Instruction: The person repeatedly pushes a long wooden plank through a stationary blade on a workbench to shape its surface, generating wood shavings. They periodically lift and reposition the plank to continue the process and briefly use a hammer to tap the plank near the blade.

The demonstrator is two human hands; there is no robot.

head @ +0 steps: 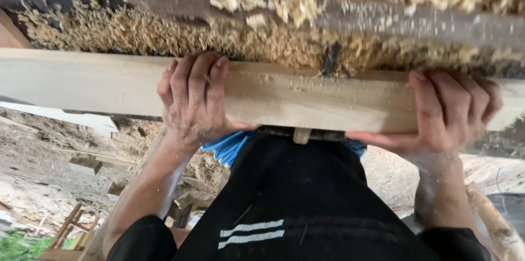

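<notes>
Timber is the thing in both hands: a long pale wooden plank (306,102), squared and freshly cut, which lies across the whole width of the view. Its long axis runs from left to right, almost level, with the right end a little lower than the left. Both ends pass out of the picture, so I cannot tell where they point. The plank is held in front of the person's body, just before a dark workbench (415,23), and its broad face is turned toward the camera.

The left hand (191,97) grips the plank left of the middle. Its fingers are pressed together and curl over the top edge, and the thumb goes under the lower edge. The right hand (451,110) grips near the right side in the same manner: the fingers are close together and wrapped over the top, and the thumb lies along the bottom edge. Both hands are dusty.

Behind the plank, a thick layer of wood shavings (164,34) covers the bench. Under the plank I see dark trousers (284,195) with two white stripes and a bit of a blue shirt (229,146). At lower left, on the dusty ground, stands a small wooden frame (68,233).
</notes>
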